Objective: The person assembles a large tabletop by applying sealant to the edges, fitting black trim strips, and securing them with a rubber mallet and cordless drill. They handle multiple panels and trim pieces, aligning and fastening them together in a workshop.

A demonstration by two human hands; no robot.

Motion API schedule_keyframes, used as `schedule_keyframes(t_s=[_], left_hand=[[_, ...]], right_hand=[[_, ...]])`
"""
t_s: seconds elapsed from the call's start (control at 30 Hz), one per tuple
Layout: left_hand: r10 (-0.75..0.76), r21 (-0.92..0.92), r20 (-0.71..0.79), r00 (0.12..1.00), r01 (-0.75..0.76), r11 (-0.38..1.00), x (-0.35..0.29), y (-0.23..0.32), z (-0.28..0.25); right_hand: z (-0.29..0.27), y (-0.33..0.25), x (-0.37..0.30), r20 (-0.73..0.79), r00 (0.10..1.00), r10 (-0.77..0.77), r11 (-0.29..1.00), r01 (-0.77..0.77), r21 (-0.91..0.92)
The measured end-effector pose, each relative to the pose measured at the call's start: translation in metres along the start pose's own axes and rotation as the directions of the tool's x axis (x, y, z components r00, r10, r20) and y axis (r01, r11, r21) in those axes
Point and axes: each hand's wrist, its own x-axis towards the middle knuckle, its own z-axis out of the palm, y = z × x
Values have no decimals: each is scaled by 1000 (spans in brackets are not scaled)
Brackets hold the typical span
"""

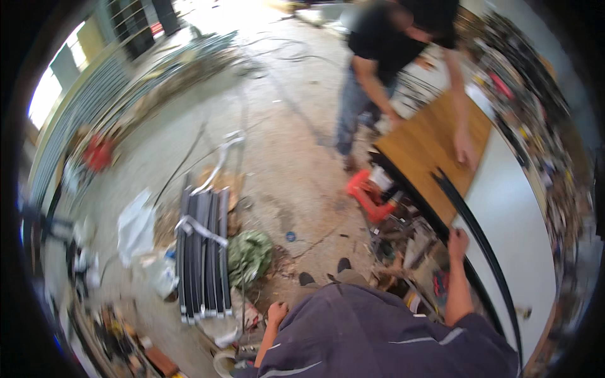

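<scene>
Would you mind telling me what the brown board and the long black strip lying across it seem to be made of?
The brown board looks like wood or wood-grain laminate: warm, even brown with a flat, smooth face. The black strip looks like rubber or plastic trim, thin, dark and curving, though blur leaves this open. The right hand rests beside it.

A cluttered workshop with a bare concrete floor.
Bundled dark metal bars (203,252) lie on the littered floor (277,145), a wooden board (428,148) rests on the surface (517,227), and tools crowd the right wall.

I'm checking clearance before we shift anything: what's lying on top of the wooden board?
On the wooden board lie a co-worker's hand and the upper end of a long black strip. The right hand grips the table edge nearby. What lies beneath the board is hidden.
</scene>
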Motion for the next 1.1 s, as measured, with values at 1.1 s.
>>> schedule_keyframes(t_s=[1.1], left_hand=[[237,365,335,912,-357,860,-65,136,71]], right_hand=[[-73,98,-282,743,591,313,684,-683,255]])
